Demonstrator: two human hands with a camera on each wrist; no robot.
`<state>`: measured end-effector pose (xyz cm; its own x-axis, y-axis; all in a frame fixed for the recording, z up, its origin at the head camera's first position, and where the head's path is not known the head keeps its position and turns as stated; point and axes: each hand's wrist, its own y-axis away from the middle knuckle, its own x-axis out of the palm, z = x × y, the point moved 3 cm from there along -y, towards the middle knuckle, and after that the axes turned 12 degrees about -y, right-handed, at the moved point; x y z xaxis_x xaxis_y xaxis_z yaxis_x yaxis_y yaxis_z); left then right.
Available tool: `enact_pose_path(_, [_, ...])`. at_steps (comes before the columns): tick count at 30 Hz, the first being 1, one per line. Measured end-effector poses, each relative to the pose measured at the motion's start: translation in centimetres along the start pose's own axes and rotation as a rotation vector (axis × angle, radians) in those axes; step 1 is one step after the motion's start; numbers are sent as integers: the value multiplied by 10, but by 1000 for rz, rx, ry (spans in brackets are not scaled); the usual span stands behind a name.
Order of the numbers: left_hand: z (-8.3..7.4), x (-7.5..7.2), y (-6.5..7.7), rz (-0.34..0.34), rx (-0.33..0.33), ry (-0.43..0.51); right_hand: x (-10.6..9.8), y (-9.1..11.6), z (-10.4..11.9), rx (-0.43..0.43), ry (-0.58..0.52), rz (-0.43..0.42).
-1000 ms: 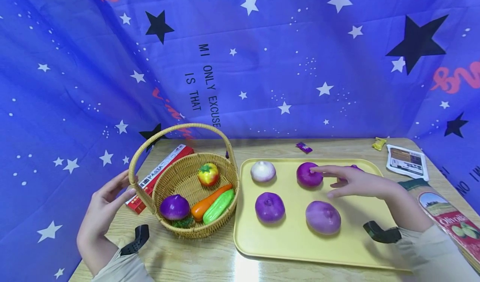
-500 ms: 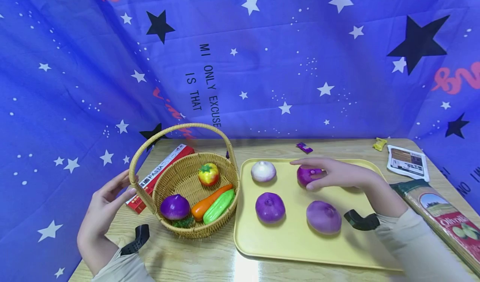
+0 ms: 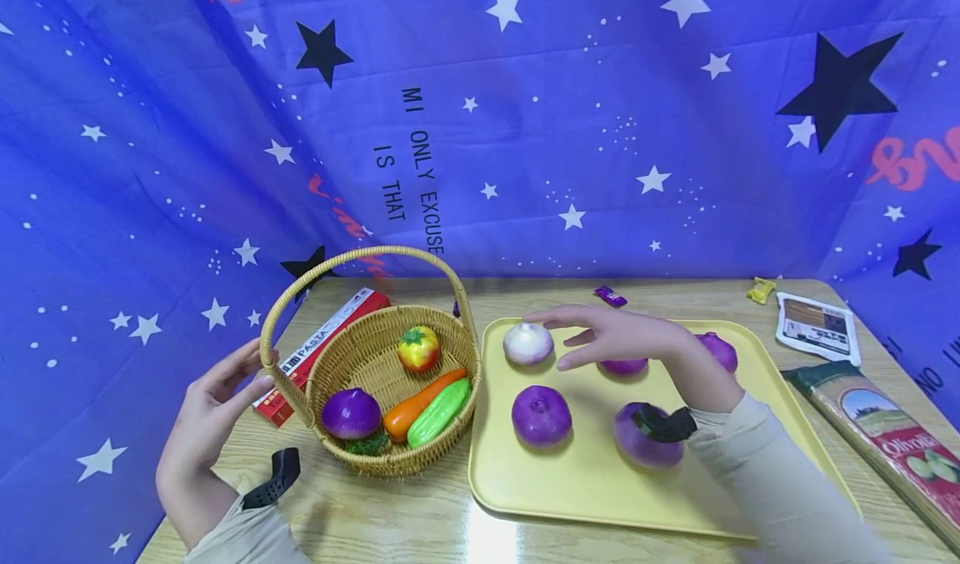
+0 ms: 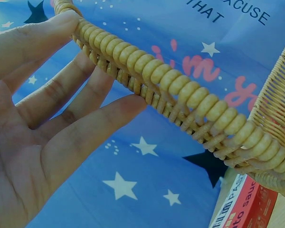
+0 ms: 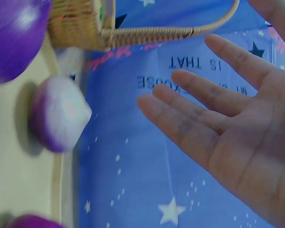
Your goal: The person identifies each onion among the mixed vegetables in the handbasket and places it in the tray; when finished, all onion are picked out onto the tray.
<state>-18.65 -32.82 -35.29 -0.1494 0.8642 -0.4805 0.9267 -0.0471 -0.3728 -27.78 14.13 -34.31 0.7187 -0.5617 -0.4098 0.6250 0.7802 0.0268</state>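
Note:
My left hand (image 3: 197, 431) holds the left side of the wicker basket's arched handle (image 4: 190, 92), with its thumb on one side and fingers behind. The basket (image 3: 397, 464) contains a purple onion (image 3: 351, 414), a carrot (image 3: 420, 406), a light green vegetable (image 3: 438, 414) and a red-yellow tomato (image 3: 418, 348). My right hand (image 3: 600, 335) hovers over the yellow tray's back with fingers spread and nothing in them. Its fingertips overlap the top of a white-and-purple onion (image 3: 528, 346) in the head view; in the right wrist view this onion (image 5: 59, 114) sits apart from the fingers.
On the yellow tray (image 3: 570, 497) lie purple onions, including one front left (image 3: 542, 416), one partly behind my wrist camera (image 3: 637, 451) and one back right (image 3: 718, 351). A pasta box (image 3: 330, 343) lies behind the basket; an Olivoila packet (image 3: 892, 439) lies right of the tray.
My right hand has moved left across the tray, from the back middle purple onion to the white-and-purple one. The left hand stays at the basket handle.

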Motion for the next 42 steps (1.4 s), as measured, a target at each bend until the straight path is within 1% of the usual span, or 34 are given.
enact_pose_path(3, [0,0,0,-3,-21,-37,5,-13,7,-22,-1,22])
enact_pose_path(4, [1,0,0,-4,-27,-47,6,-17,10,-24,14,25])
enact_pose_path(8, [2,-1,0,1,-35,-47,13,-35,17,-37,43,54])
enact_pose_path(10, [2,-1,0,2,-37,-44,17,-44,20,-33,22,84])
enact_pose_path(12, [2,-1,0,4,-39,-43,21,-53,24,-49,7,110])
enact_pose_path(15, [2,-2,0,3,-41,-55,28,-68,29,-74,17,134])
enact_pose_path(17, [1,-2,0,1,-43,-61,33,-79,33,-105,52,131])
enact_pose_path(19, [1,-2,0,-3,-44,-69,38,-90,35,-114,46,142])
enact_pose_path(22, [1,-2,0,-3,-43,-67,45,-107,36,-126,12,170])
enact_pose_path(26, [2,-2,0,0,-42,-64,55,-129,37,-104,-51,201])
enact_pose_path(31, [2,-5,-1,-9,-32,-54,69,-157,34,-85,-120,218])
enact_pose_path(34, [1,-4,-2,-9,-3,-6,79,-174,28,-80,-167,237])
enact_pose_path(38, [0,-3,-3,-8,31,45,92,-194,16,-40,-264,264])
enact_pose_path(42, [2,0,-3,-12,34,48,106,-209,7,2,-384,278])
